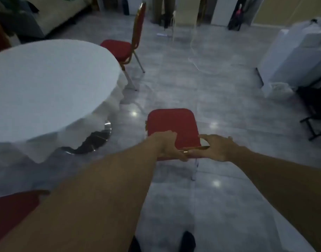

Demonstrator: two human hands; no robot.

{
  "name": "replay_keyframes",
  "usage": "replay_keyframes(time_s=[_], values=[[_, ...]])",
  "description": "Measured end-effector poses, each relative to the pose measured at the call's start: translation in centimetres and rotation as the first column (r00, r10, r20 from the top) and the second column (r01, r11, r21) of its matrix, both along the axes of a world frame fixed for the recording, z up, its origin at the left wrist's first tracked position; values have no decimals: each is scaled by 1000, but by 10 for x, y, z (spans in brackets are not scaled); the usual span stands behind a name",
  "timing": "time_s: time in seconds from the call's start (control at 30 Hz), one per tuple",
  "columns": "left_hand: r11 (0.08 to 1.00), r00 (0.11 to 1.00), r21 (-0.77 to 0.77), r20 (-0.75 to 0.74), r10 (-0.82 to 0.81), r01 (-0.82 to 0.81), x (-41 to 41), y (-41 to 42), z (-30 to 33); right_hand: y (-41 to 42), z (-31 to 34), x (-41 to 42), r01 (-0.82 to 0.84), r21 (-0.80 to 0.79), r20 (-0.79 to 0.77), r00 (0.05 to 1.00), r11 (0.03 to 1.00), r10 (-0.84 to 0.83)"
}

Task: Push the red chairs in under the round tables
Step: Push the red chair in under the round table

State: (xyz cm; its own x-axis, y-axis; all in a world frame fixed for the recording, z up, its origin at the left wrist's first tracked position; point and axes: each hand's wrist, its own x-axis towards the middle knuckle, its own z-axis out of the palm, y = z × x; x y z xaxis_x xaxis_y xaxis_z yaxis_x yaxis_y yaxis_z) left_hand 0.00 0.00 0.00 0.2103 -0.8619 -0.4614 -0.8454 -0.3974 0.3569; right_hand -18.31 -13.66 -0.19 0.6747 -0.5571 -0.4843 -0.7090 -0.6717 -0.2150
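Single head-worn wide-angle view, looking forward and steeply down from standing height, close over both outstretched forearms, grey glossy tiled floor [174, 84] filling the middle, white-clothed round table [46, 84] at left edge, far wall along the top

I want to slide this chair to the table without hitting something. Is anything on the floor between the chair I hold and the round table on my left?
Nothing visible blocks it. Both hands, left hand and right hand, grip the red chair; only bare floor lies between it and the round table.
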Motion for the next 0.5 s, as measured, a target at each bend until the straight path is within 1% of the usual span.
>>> replay_keyframes(time_s=[0.03, 0.1, 0.17, 0.23, 0.37, 0.5], values=[[999, 1000, 30, -6, -11, 12, -4, -8, -4, -4, -2, -5, -13, 32, -36, 999, 999, 14], [997, 999, 77, -7, -31, 31, -16, -25, -13, -17, -12, -15, -45, 65, -43, 998, 997, 48], [989, 1000, 142, -3, -29, 29, -23, -34, -23, -27, -25, -15, -86, 71, -14, 996, 994, 87], [981, 999, 190, -48, -20, 29, -30, -41, -33, -40, -31, -13, -148, 73, 4, 989, 986, 148], [982, 988, 188, -153, 7, 23, -28, -37, -42, -50, -40, -10, -276, 31, 15, 961, 961, 275], [979, 985, 204, -172, 14, 22, -25, -43, -35, -68, -43, -3, -381, 42, 5, 925, 924, 381]])
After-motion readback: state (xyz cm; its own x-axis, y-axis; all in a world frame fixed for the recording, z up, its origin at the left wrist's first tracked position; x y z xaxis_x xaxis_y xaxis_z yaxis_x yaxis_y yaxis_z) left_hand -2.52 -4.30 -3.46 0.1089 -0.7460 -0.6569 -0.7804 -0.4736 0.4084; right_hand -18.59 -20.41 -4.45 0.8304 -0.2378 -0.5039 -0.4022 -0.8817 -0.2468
